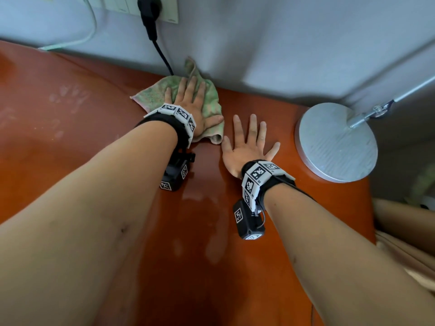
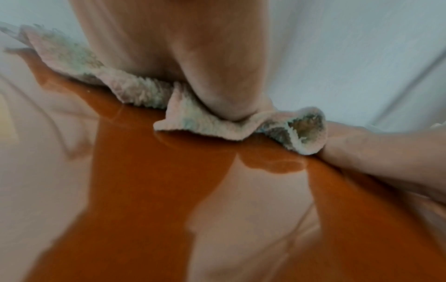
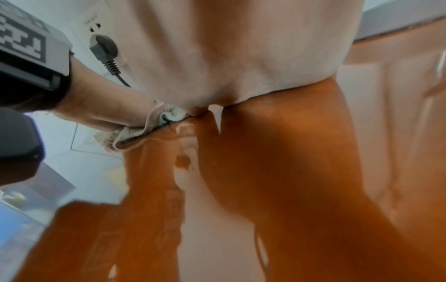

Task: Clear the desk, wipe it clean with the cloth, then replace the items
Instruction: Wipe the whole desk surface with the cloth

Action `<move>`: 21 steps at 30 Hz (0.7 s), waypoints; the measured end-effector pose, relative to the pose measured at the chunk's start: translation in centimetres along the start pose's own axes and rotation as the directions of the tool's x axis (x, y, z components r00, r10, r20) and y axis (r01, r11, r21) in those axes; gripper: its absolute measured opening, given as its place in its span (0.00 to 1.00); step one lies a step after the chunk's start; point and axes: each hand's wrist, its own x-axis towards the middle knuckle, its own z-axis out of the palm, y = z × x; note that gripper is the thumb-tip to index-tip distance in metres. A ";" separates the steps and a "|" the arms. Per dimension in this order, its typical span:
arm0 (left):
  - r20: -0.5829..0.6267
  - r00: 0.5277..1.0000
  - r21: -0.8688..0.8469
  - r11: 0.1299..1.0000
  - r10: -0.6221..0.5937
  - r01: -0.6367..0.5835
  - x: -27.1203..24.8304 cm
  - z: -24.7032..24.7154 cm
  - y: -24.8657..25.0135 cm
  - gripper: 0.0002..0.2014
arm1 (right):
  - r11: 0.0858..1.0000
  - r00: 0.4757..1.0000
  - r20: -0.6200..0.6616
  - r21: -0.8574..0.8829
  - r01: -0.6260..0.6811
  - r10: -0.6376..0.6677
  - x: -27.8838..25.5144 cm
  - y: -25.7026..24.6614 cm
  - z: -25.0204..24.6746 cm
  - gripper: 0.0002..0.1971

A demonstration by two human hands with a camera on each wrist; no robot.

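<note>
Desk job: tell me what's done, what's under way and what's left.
Done: the desk looks nearly cleared; only the lamp base shows at its right edge. In hand: the left hand presses the cloth flat near the wall, while the right hand rests flat beside it; smudges remain at the left. Left: finish wiping, then replace the items, none in view.

You'll find no words or numbers you can read: your wrist bands (image 1: pixel 180 112) and camera boxes (image 1: pixel 246 220) carry only black-and-white square marker patterns, and the small print above the wall socket (image 3: pixel 96 28) is too blurred
</note>
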 end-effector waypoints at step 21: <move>-0.057 0.990 -0.036 0.991 -0.130 0.128 -1.5 -0.7 -8.6 0.51 | 0.998 0.998 0.013 -0.024 -0.063 0.064 0.0 -0.7 -0.1 0.30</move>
